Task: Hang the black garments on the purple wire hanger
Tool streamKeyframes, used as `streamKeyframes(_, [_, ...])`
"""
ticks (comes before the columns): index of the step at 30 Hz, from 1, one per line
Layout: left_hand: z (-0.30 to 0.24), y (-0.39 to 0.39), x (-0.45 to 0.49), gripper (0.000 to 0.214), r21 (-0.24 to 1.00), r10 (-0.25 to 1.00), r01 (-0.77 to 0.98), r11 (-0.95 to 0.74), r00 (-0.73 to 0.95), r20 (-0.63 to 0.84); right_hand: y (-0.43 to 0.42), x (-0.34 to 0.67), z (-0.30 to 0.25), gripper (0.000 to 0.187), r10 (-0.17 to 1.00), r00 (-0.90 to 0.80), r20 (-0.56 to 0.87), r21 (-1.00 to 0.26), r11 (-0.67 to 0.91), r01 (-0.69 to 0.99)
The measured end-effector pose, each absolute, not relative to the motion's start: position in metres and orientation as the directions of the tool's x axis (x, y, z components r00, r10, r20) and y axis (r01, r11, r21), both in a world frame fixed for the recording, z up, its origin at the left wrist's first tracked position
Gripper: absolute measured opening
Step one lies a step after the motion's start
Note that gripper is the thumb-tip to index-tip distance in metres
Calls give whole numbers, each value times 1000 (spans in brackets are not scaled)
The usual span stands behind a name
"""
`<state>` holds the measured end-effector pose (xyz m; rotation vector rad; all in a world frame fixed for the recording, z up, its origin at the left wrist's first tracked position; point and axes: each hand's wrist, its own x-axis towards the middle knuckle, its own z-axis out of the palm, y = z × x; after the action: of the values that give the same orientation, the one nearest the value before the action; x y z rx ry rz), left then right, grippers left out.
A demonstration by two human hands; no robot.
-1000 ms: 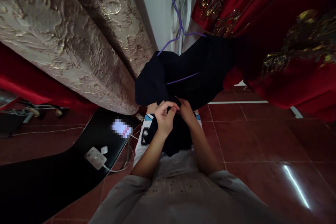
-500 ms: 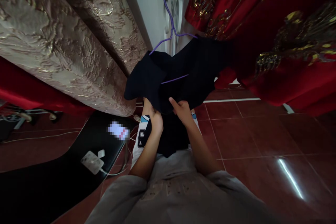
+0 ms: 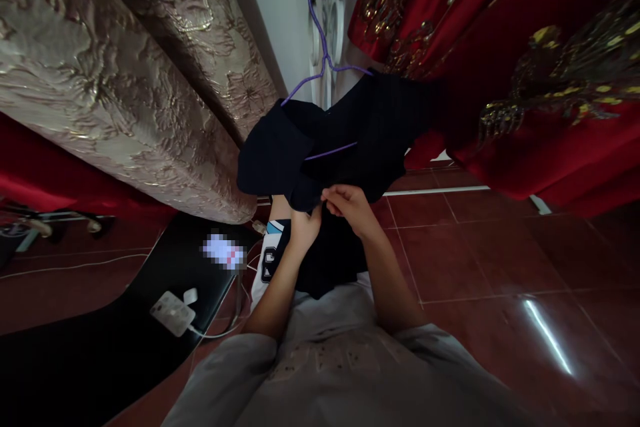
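Note:
A dark navy garment (image 3: 350,133) hangs on a purple wire hanger (image 3: 325,60) in front of me. My left hand (image 3: 303,225) grips the garment's lower edge from below, fingers closed in the cloth. My right hand (image 3: 347,203) pinches the same edge just to the right, fingers curled on the fabric. The two hands almost touch. Below them hangs a white jersey with blue trim and a dark number (image 3: 267,260), partly hidden behind my left forearm.
A gold embossed curtain (image 3: 125,67) fills the left. Red and gold embroidered cloth (image 3: 525,67) hangs at the right. A black surface (image 3: 100,333) at lower left carries a white power strip (image 3: 173,312) with cables. The floor is red tile (image 3: 475,260).
My left hand has come up from under the cloth to meet the right. My right hand's fingers have curled from pointing to a pinch on the edge.

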<state>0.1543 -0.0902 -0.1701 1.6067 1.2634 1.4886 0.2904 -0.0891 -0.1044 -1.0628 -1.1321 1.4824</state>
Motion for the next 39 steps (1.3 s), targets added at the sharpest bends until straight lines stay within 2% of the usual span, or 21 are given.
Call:
streamKeyframes(3, [-171,-88,149,17,878,932,345,-331,-27,362,-75,296,-86,40,988,-118,-96,-959,-124,-255])
streamKeyframes(7, [-173,-71,139,24,819,942,476,-321,66,330,-47,305,-33,40,994,-22,105,-935,91,-343])
streamKeyframes(11, [-171,-43,120,27,774,962,583,-248,54,268,-33,299,16,43,976,31,217,-936,217,-278])
streamKeyframes(15, [-157,-23,90,29,712,980,691,-127,-24,198,-39,280,22,46,963,-12,269,-928,255,-271])
streamKeyframes(18, [-128,-30,80,15,684,987,719,-122,16,159,-42,272,12,46,951,-4,309,-909,294,-297])
streamKeyframes(20, [-100,-42,85,7,682,957,688,-247,62,283,-42,271,9,45,948,-7,318,-910,303,-282])
streamKeyframes(22, [-67,-53,98,12,660,843,596,-457,53,535,-43,272,10,44,948,-34,317,-922,300,-245])
streamKeyframes(24, [-36,-57,113,23,642,722,474,-602,-20,692,-46,273,15,43,945,-61,323,-929,304,-212])
streamKeyframes(26, [-12,-55,127,31,613,660,424,-666,-47,750,-50,274,20,42,939,-74,336,-931,319,-181])
streamKeyframes(30, [11,-46,143,29,542,635,456,-706,68,769,-50,279,15,40,930,-56,364,-929,358,-94])
streamKeyframes(32, [15,-42,142,28,479,574,477,-737,67,816,-45,282,1,38,932,-19,363,-932,363,-15])
streamKeyframes(34, [14,-32,128,26,415,469,505,-757,-24,883,-41,282,-17,35,941,3,339,-938,337,82])
streamKeyframes(36, [5,-15,103,27,420,362,533,-734,-217,907,-41,279,-35,33,954,-2,300,-945,298,133])
streamKeyframes(38, [-17,6,73,32,552,331,483,-680,-469,819,-47,271,-48,31,961,-25,274,-954,275,119])
streamKeyframes(39, [-33,16,60,32,666,370,369,-648,-612,699,-51,266,-53,30,962,-33,269,-958,271,97])
